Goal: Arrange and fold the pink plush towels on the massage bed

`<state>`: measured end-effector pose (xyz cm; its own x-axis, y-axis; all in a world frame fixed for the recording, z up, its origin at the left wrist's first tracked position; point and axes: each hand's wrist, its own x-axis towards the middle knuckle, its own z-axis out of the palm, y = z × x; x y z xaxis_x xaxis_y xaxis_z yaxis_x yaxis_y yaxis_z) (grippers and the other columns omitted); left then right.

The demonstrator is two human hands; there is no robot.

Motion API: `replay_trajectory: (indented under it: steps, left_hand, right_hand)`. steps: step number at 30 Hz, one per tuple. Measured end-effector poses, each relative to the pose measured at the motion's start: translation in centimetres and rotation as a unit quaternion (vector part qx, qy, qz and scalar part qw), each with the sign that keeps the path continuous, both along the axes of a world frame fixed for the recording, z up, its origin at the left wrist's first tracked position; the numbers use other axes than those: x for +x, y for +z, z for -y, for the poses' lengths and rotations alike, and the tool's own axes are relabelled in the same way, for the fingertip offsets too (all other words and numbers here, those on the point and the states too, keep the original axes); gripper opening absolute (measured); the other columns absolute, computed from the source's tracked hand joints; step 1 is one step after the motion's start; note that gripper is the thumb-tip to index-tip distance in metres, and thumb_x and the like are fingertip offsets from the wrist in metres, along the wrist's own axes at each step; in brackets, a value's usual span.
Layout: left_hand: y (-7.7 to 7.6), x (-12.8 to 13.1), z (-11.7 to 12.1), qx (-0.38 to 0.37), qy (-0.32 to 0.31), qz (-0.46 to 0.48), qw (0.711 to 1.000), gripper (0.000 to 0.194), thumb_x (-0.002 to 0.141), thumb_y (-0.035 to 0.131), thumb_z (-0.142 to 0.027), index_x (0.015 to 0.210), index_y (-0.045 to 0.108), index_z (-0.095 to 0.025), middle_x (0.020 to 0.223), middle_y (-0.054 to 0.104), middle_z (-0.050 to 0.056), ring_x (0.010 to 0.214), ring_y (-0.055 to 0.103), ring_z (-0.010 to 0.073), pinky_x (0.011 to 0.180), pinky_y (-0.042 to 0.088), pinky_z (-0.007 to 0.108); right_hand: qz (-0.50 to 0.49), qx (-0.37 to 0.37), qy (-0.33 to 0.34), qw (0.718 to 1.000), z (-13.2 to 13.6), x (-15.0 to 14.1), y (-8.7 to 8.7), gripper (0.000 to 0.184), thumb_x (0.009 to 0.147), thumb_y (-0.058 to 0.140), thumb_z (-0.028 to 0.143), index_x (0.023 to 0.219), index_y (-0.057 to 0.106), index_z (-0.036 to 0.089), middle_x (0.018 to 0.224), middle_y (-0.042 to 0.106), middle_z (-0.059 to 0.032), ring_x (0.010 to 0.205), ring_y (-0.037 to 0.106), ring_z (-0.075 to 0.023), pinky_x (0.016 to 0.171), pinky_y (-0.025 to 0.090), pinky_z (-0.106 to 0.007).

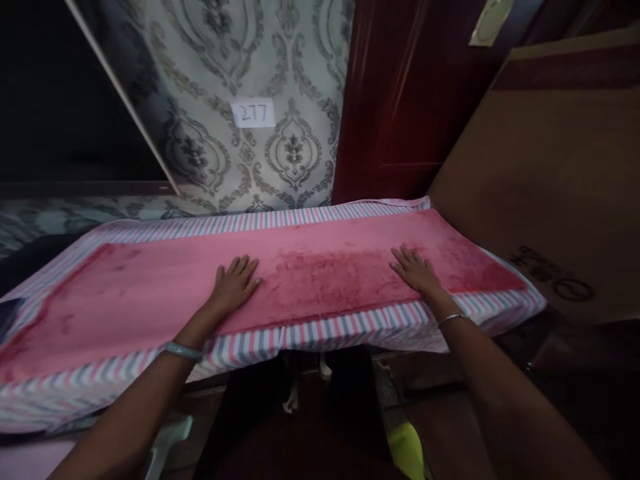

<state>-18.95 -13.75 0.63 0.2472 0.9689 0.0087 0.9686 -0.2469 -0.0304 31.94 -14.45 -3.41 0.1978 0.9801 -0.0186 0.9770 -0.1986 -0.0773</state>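
Observation:
A long pink plush cloth point(170, 273) lies spread over a striped sheet point(320, 333) that covers a narrow raised surface. My left hand point(234, 285) rests flat on the pink cloth, left of its middle, fingers spread and palm down. Farther right, my right hand point(415, 270) lies on the same cloth with its fingers apart. Between the hands the nap shows a darker, brushed patch. Neither hand grips anything. The striped sheet hangs over the near edge, beneath both forearms.
A large cardboard box point(550, 173) leans at the right, beside a dark red door point(390, 100). On the patterned wall behind is a paper label point(254, 113) reading 277. A dark screen point(75, 100) stands at the left. Something yellow-green point(406, 450) is low down near my legs.

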Motion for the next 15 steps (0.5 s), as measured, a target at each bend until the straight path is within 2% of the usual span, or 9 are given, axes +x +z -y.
replay_trajectory:
  steps: [2, 4, 5, 7, 9, 11, 13, 15]
  left_hand:
    - [0.2, -1.6, 1.1, 0.017, 0.029, 0.003, 0.999, 0.061, 0.103, 0.029, -0.045, 0.158, 0.033, -0.019, 0.166, 0.025, 0.015, 0.154, 0.022, 0.0339, 0.119, 0.023, 0.062]
    - [-0.1, -2.5, 2.2, 0.035, 0.037, 0.007, 0.999, 0.062, 0.102, 0.031, -0.046, 0.158, 0.033, -0.019, 0.166, 0.024, 0.015, 0.153, 0.023, 0.0335, 0.119, 0.024, 0.061]
    - [-0.4, -2.6, 2.6, 0.039, 0.036, 0.009, 0.999, 0.062, 0.102, 0.031, -0.046, 0.158, 0.032, -0.019, 0.166, 0.024, 0.015, 0.153, 0.023, 0.0332, 0.119, 0.025, 0.061]
    - [-1.1, -2.4, 3.2, 0.035, 0.037, 0.007, 0.999, 0.062, 0.102, 0.033, -0.046, 0.158, 0.033, -0.02, 0.167, 0.023, 0.014, 0.154, 0.021, 0.0335, 0.119, 0.025, 0.062]
    - [-1.7, -2.0, 3.5, 0.024, 0.043, 0.001, 0.999, 0.061, 0.101, 0.035, -0.047, 0.157, 0.034, -0.023, 0.167, 0.022, 0.012, 0.155, 0.018, 0.034, 0.119, 0.023, 0.063]
    - [-2.2, -1.6, 3.5, 0.023, 0.048, -0.004, 0.999, 0.061, 0.1, 0.036, -0.048, 0.157, 0.035, -0.025, 0.168, 0.021, 0.01, 0.155, 0.016, 0.0343, 0.119, 0.022, 0.063]
    - [-2.5, -1.6, 3.4, 0.028, 0.044, -0.007, 0.999, 0.061, 0.1, 0.036, -0.048, 0.157, 0.035, -0.025, 0.168, 0.02, 0.01, 0.155, 0.016, 0.0346, 0.119, 0.022, 0.063]
    - [-2.8, -1.8, 3.1, 0.036, 0.04, -0.01, 0.999, 0.061, 0.1, 0.036, -0.047, 0.157, 0.035, -0.025, 0.168, 0.02, 0.01, 0.155, 0.017, 0.0354, 0.118, 0.023, 0.064]
  right_hand:
    - [-0.005, 0.016, -0.014, 1.0, -0.2, -1.2, 0.7, 0.063, 0.103, 0.024, 0.053, 0.16, 0.028, 0.026, 0.168, 0.02, -0.0094, 0.152, 0.021, -0.0363, 0.115, 0.028, -0.066]
    - [-0.005, 0.063, 0.003, 0.998, -0.3, -4.3, 1.5, 0.064, 0.103, 0.026, 0.053, 0.159, 0.031, 0.024, 0.166, 0.025, -0.0134, 0.152, 0.022, -0.0383, 0.113, 0.029, -0.068]
    - [-0.007, 0.09, 0.032, 0.995, -0.3, -6.6, 2.0, 0.064, 0.103, 0.027, 0.053, 0.159, 0.031, 0.023, 0.166, 0.026, -0.0146, 0.152, 0.022, -0.0383, 0.113, 0.028, -0.068]
    - [-0.023, 0.111, 0.137, 0.984, 0.1, -12.3, 2.5, 0.061, 0.103, 0.031, 0.05, 0.159, 0.033, 0.025, 0.166, 0.025, -0.0131, 0.152, 0.021, -0.0362, 0.116, 0.026, -0.064]
    - [-0.044, 0.08, 0.237, 0.967, 0.8, -18.4, 2.5, 0.059, 0.103, 0.034, 0.05, 0.158, 0.035, 0.027, 0.168, 0.021, -0.0092, 0.154, 0.016, -0.0344, 0.119, 0.021, -0.062]
    - [-0.061, 0.035, 0.317, 0.946, 1.6, -23.2, 2.2, 0.061, 0.103, 0.037, 0.052, 0.159, 0.032, 0.028, 0.169, 0.017, -0.0067, 0.155, 0.012, -0.0328, 0.122, 0.015, -0.06]
    - [-0.076, 0.005, 0.347, 0.935, 2.1, -25.7, 1.7, 0.063, 0.103, 0.035, 0.055, 0.16, 0.027, 0.031, 0.169, 0.015, -0.0039, 0.155, 0.011, -0.0312, 0.122, 0.013, -0.061]
    - [-0.083, -0.007, 0.348, 0.934, 2.0, -25.6, 1.4, 0.063, 0.104, 0.031, 0.057, 0.161, 0.025, 0.032, 0.169, 0.016, -0.0022, 0.156, 0.011, -0.0293, 0.122, 0.012, -0.06]
